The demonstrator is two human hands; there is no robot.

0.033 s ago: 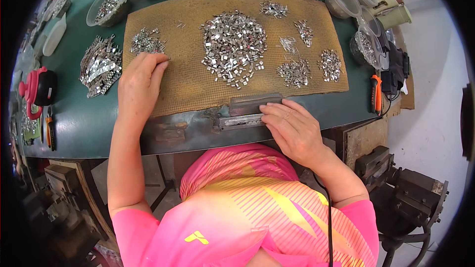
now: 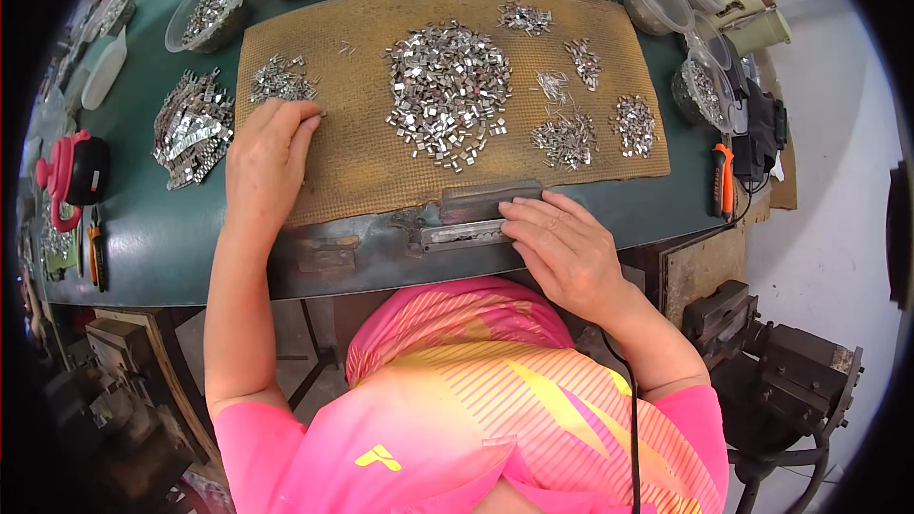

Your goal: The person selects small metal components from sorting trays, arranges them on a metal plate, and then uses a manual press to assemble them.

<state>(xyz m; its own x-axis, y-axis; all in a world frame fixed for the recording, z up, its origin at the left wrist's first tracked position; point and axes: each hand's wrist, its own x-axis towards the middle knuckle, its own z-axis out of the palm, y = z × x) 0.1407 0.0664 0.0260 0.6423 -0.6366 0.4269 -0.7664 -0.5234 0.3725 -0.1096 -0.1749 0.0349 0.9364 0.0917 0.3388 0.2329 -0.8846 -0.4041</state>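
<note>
My left hand (image 2: pixel 267 157) is closed in a pinch over the left part of the tan textured mat (image 2: pixel 333 167), just below a pile of small metal pieces (image 2: pixel 283 79). Whatever sits between its fingertips is too small to make out. At the table's near edge, my right hand (image 2: pixel 569 252) lies palm down with its fingers stretched out. Its fingertips touch the right end of a slotted metal bar (image 2: pixel 462 235). Behind that bar is a dark flat block (image 2: pixel 481 202). A large heap of shiny metal clips (image 2: pixel 447 90) covers the mat's middle.
Smaller heaps of metal parts (image 2: pixel 566 140) lie on the mat's right. Left of the mat is a pile of linked metal strips (image 2: pixel 195 128). Clear plastic tubs (image 2: pixel 205 14) line the back. Orange-handled pliers (image 2: pixel 723 181) lie right; a pink-and-black container (image 2: pixel 71 171) stands left.
</note>
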